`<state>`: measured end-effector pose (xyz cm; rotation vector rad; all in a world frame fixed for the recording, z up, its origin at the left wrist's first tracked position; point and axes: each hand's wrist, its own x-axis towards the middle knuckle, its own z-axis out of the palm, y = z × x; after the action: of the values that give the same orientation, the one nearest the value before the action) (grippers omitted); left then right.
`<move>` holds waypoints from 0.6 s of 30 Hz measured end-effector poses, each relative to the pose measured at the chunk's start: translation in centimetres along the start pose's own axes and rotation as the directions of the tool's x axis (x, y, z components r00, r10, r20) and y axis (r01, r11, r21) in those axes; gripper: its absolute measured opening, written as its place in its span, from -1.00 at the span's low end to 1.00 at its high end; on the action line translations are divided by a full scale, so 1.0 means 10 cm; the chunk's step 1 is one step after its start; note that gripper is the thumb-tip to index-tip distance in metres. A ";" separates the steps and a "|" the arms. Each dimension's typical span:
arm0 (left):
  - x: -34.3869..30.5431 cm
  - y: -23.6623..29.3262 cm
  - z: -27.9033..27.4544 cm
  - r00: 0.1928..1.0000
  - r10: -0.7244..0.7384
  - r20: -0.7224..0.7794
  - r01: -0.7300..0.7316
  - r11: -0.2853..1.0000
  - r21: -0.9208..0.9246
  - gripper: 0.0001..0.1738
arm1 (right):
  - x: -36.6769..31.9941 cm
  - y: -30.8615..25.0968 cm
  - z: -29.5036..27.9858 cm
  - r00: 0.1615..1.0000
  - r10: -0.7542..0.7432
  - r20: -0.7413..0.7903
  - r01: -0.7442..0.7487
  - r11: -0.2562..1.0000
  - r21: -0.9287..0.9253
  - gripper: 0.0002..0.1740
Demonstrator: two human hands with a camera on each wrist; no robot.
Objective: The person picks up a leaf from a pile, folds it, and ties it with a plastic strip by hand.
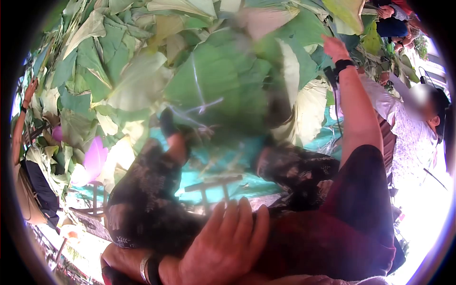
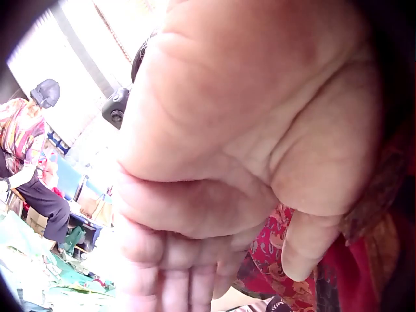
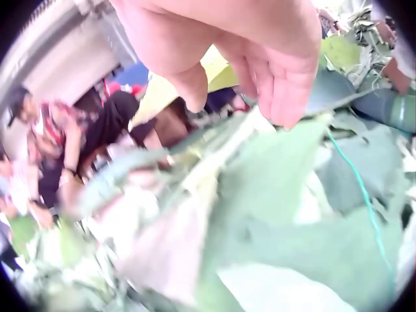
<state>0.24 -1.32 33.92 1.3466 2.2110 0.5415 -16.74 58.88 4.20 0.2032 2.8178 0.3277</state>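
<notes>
A blurred bundle of big green leaves (image 1: 223, 90), crossed by thin string, hangs in mid-view above my dark patterned trouser legs (image 1: 147, 190). My right hand (image 1: 334, 46) is raised at the upper right against the leaf pile; in the right wrist view its fingers (image 3: 260, 58) hang loosely curled over leaves and hold nothing. My left hand (image 1: 223, 242) lies flat with straight fingers on dark red cloth (image 1: 342, 228) at the bottom. In the left wrist view its palm (image 2: 214, 195) fills the frame, with red patterned fabric (image 2: 273, 260) behind.
A large heap of green leaves (image 1: 118, 61) fills the top half. A pink flower (image 1: 95, 156) lies at the left. A teal sheet (image 1: 204, 175) and a small wooden frame (image 1: 213, 185) lie between my legs. Other people sit at the right (image 1: 418, 118) and left (image 1: 21, 118).
</notes>
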 end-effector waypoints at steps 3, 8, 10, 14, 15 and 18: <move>0.02 -0.03 0.03 0.998 -0.057 0.038 0.057 0.998 -0.011 -0.44 | -0.03 -0.66 0.67 0.899 0.344 0.271 -0.438 0.715 0.545 -0.38; 0.13 -0.23 0.08 0.999 -0.024 0.030 0.023 0.999 0.031 -0.50 | 0.06 -1.40 0.94 0.715 0.503 0.486 -0.224 -0.493 0.841 -0.29; 0.13 -0.22 0.04 0.989 -0.102 0.103 0.098 0.994 0.044 -0.45 | 0.27 -1.41 1.08 0.659 0.618 0.429 -0.202 -0.404 0.892 -0.32; 0.19 -0.25 -0.04 0.970 -0.173 0.172 0.173 0.985 0.012 -0.43 | 0.42 -1.33 1.09 0.663 0.574 0.481 -0.232 -0.453 0.861 -0.53; 0.19 -0.26 -0.07 0.968 -0.171 0.185 0.173 0.985 0.002 -0.42 | 0.51 -1.17 1.27 0.665 0.535 0.522 -0.217 -0.530 0.820 -0.58; 0.17 -0.25 -0.08 0.963 -0.198 0.183 0.210 0.977 -0.047 -0.39 | 0.49 -1.06 1.34 0.689 0.424 0.587 -0.237 -0.634 0.736 -0.72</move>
<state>-2.64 -0.97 32.81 1.0728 2.1339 0.3985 -18.34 52.23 -12.23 1.7627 1.6376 -2.3070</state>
